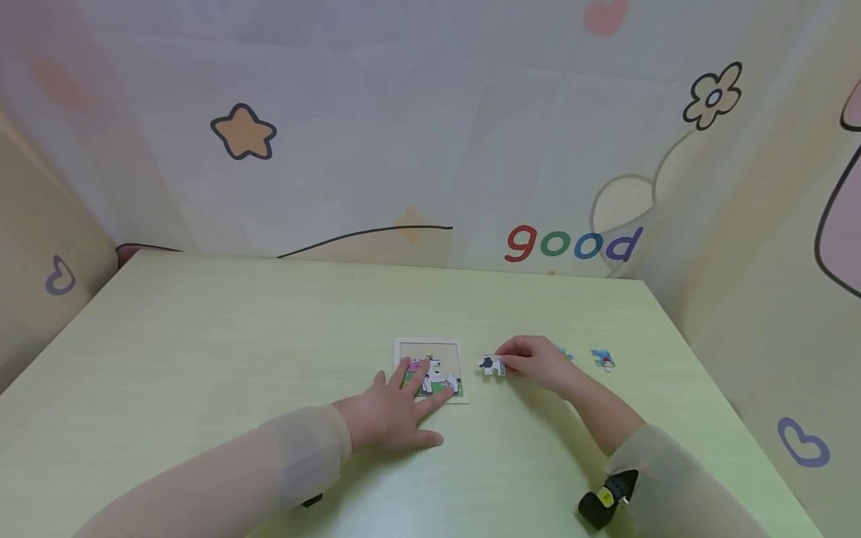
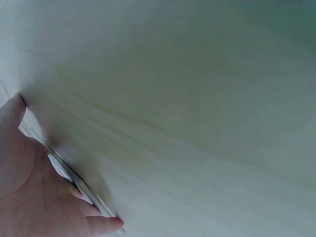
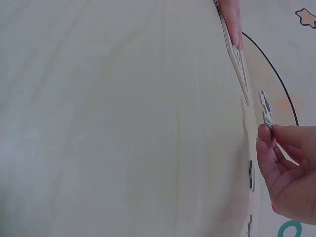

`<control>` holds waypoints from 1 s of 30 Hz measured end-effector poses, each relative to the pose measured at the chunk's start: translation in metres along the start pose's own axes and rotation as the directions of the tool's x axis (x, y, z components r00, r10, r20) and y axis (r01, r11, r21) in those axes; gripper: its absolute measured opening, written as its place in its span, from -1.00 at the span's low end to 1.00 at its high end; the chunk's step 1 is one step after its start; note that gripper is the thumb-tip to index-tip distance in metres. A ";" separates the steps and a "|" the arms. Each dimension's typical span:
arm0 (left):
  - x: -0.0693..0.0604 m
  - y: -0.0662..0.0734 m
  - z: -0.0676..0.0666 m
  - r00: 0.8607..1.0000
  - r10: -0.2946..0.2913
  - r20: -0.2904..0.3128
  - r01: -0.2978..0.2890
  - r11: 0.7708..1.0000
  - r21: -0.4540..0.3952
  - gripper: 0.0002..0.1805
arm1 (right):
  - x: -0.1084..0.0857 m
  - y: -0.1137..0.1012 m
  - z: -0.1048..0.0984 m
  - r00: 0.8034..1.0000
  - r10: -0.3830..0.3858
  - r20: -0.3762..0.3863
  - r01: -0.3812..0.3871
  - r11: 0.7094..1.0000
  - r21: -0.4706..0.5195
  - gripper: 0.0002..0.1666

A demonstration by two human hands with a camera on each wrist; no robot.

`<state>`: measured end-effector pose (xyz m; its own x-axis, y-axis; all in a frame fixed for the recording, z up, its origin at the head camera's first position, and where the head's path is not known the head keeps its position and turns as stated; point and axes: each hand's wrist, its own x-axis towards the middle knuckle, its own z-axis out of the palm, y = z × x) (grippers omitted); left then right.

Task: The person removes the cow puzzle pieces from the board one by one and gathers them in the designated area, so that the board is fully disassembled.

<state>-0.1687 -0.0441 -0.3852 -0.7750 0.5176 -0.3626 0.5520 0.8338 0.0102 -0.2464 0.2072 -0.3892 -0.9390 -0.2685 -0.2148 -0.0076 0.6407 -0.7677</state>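
A square puzzle board [image 1: 466, 373] with a pale frame lies on the table, its lower part filled with animal-print pieces and its upper part bare. My left hand [image 1: 397, 415] rests with spread fingers over the board's lower left part, hiding some of the picture. To the right of the board, my right hand [image 1: 538, 364] pinches a black-and-white puzzle piece [image 1: 491, 365] between thumb and fingers. In the right wrist view, the pinched piece [image 3: 266, 106] is held up off the table, apart from the board [image 3: 237, 69].
Right of the board lie a blue loose piece [image 1: 603, 359] and another blue piece [image 1: 566, 353], partly hidden behind my right hand. The pale green table [image 1: 235, 321] meets a printed cloth backdrop [image 1: 363, 134] behind and at both sides.
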 end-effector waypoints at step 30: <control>0.000 0.000 0.002 1.000 0.002 -0.019 -0.002 1.000 -0.018 -0.21 | -0.032 0.032 -0.043 0.998 -0.004 -0.055 0.004 1.000 -0.001 -0.70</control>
<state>-0.1677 -0.0444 -0.3870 -0.7795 0.5227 -0.3452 0.5482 0.8359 0.0277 -0.2319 0.2677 -0.3809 -0.9565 -0.2310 -0.1783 -0.0116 0.6407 -0.7677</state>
